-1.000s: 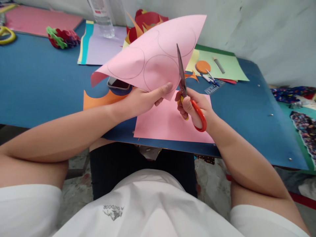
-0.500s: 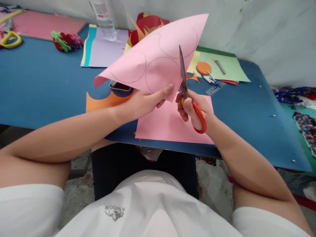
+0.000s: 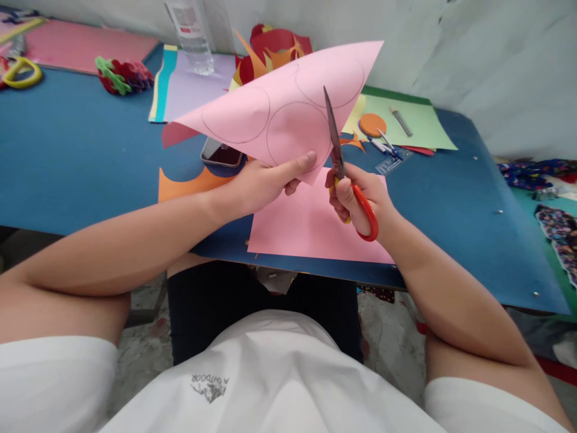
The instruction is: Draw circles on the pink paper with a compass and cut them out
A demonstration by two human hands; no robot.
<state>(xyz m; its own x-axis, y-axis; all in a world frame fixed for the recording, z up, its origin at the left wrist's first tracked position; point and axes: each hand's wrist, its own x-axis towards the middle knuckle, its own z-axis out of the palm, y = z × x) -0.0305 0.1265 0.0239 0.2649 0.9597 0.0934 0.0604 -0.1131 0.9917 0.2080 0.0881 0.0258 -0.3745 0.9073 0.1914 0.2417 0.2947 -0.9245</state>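
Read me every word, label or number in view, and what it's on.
"A OUTDOOR", upside down: white shirt.
Bottle label: too blurred to read.
Phone screen: marks too small to read.
Ruler: markings too small.
Held pink sheet: drawn circles, no lettering visible.

Soft light falls evenly, shadows are faint, and the outer edges look stretched.

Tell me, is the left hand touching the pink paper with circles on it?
Touching. The head view shows it plainly: the left hand has its thumb lying across the front of the pink paper, near its bottom corner.
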